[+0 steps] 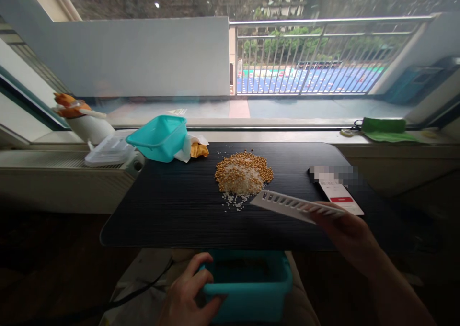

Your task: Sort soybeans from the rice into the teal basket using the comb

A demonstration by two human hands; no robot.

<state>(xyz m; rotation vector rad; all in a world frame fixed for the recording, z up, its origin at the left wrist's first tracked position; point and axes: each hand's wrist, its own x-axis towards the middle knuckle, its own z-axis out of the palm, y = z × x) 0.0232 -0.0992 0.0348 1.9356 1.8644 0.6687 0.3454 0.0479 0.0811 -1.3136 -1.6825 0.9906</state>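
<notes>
Head view. Turquoise basins, two: upper basin (pixel 156 141) left of centre, on black table (pixel 165 220); lower basin (pixel 247 302) bottom centre, left hand (pixel 189 287) curled over its rim. Right hand (pixel 347 232), lower right, fingers closed on one white slotted board (pixel 282 210). One soybean-and-rice pile (pixel 244 173), centre. One smartphone (pixel 334 191), right: blurred digits, one red button.

Golden soybeans (pixel 247 159) and white rice (pixel 239 185) lie in one low heap (pixel 244 174) on the dark tabletop (pixel 172 211) — beans mainly at the back and sides, rice at the front, loose grains (pixel 235 201) scattered forward. A flat white slotted strip (pixel 287 209) is held tilted, its free end near the heap. The open turquoise bin (pixel 249 299) sits below the tabletop's front edge — contents too dark to tell.
</notes>
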